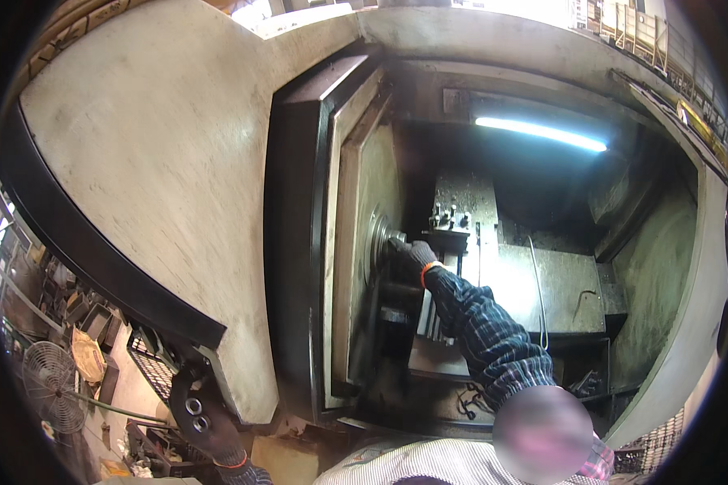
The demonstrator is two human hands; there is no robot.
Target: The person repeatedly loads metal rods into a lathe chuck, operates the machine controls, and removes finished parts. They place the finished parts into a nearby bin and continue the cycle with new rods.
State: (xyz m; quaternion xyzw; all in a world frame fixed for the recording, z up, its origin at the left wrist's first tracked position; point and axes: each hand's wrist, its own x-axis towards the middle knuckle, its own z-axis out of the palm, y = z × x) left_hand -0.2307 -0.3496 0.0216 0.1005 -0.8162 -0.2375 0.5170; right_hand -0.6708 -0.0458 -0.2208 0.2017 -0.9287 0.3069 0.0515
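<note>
My right hand (416,255), in a grey knit glove with an orange cuff, reaches into a lathe. Its fingers are closed at a small round metal part (399,236) in the middle of the chuck (378,242); the glove hides much of that part. Just right of this hand stands a tool post (451,222) with several bolts. Low on the left, my left hand (221,443), in a dark glove with an orange cuff, is beside a dark surface bearing two metal rings (196,414). Shadow hides its fingers.
A large pale machine door (154,162) stands at the left. Inside the housing are a lit lamp tube (542,134), a bent pale hose (538,291) and a metal cover (570,287). A fan (52,384) and bins stand on the floor at far left.
</note>
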